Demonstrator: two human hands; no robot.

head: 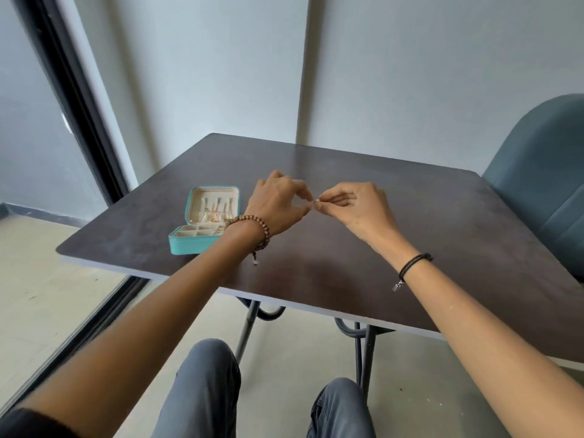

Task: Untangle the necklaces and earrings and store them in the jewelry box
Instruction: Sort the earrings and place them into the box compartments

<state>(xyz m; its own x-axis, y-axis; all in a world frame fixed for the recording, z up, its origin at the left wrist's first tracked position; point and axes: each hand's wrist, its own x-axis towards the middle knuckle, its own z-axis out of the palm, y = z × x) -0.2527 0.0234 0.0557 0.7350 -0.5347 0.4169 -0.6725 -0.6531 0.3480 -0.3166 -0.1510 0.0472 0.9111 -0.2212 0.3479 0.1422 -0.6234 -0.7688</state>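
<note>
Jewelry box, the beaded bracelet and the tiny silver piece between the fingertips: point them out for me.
jewelry box (pixel 189 246): head view, teal front wall of the lower half.
beaded bracelet (pixel 259 223): head view, beads atop the wrist.
silver piece (pixel 316 201): head view, its bright visible end.

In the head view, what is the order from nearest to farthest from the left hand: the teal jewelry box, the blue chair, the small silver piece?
1. small silver piece, at the fingertips of the left hand.
2. teal jewelry box, just left of the wrist.
3. blue chair, far right.
</note>
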